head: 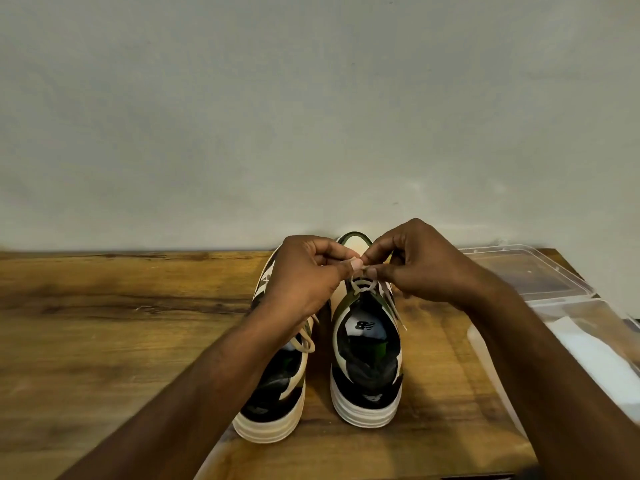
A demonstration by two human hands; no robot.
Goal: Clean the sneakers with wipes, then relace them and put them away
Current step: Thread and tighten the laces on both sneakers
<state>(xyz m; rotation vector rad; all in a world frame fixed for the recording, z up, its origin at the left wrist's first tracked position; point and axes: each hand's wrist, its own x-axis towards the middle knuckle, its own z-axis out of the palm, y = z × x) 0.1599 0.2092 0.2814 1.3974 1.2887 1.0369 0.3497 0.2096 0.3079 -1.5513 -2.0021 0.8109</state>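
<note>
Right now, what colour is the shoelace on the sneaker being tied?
Cream, almost beige. The head view shows the shoelace best, looped just below the pinching fingertips.

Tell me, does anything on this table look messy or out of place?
Nothing is spilled or damaged. The two sneakers stand side by side, heels toward the camera. Both hands, left hand and right hand, pinch the lace of the right-side shoe. A clear plastic box sits at the table's right edge.

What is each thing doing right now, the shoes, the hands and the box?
Right green-and-cream sneaker: upright, lace being tied.
Left green-and-cream sneaker: upright, lace already looped.
Cream lace: pinched by both hands.
Left hand: pinches lace.
Right hand: pinches lace.
Clear plastic box: open.
</note>
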